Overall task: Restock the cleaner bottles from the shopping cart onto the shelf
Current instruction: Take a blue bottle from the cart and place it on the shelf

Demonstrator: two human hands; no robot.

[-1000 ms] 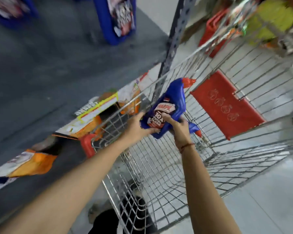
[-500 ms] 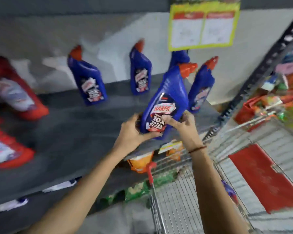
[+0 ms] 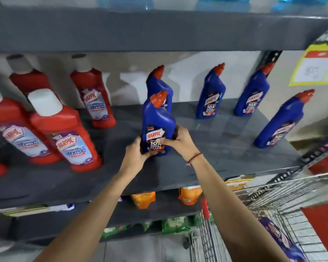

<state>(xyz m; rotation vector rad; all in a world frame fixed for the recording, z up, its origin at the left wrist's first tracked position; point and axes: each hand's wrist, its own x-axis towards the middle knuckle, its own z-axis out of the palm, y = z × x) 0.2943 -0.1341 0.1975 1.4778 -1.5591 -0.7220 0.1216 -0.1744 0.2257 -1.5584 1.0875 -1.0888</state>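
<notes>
A blue cleaner bottle with a red angled cap stands upright on the dark grey shelf, just in front of another blue bottle. My left hand grips its lower left side and my right hand its lower right, thumb across the label. Three more blue bottles stand further right on the same shelf. The wire shopping cart is at the lower right, with a blue bottle lying in it behind my right forearm.
Several red bathroom cleaner bottles with white caps fill the shelf's left half. Another shelf board runs overhead. Orange packs sit on the shelf below. A yellow-framed price sign hangs at the right upright.
Both hands lifted the blue bottle out of the cart, carried it left over the shelf and set it down upright. My view swung from the cart up to the shelf.
</notes>
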